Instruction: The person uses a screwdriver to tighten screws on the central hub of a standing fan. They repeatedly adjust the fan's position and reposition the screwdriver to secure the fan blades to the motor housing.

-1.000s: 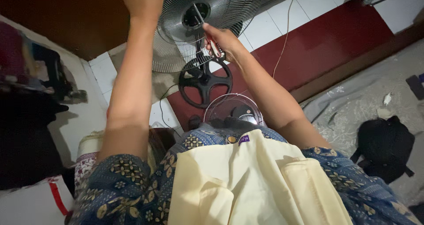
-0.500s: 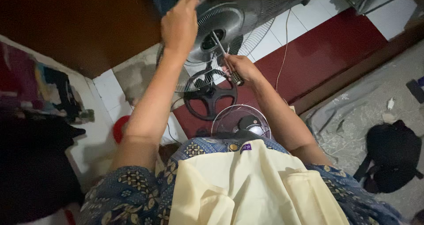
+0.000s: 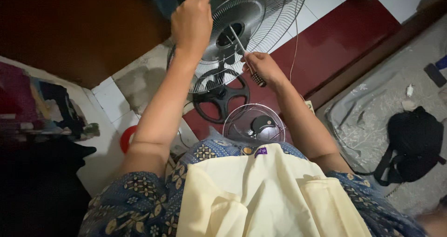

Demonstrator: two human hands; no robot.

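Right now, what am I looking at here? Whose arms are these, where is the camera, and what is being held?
There is no machine: a person works with two bare hands, and the one picture comes from a camera worn on their head, looking down past a cream apron and a blue patterned garment.

The left hand grips the rim of a wire fan grille. The right hand holds a screwdriver, its tip pointed at the hub in the middle of the grille.

On the floor below lie a black spoked ring and a second, smaller grille, on red and white tiles. A black bag sits on a grey mat to the right.
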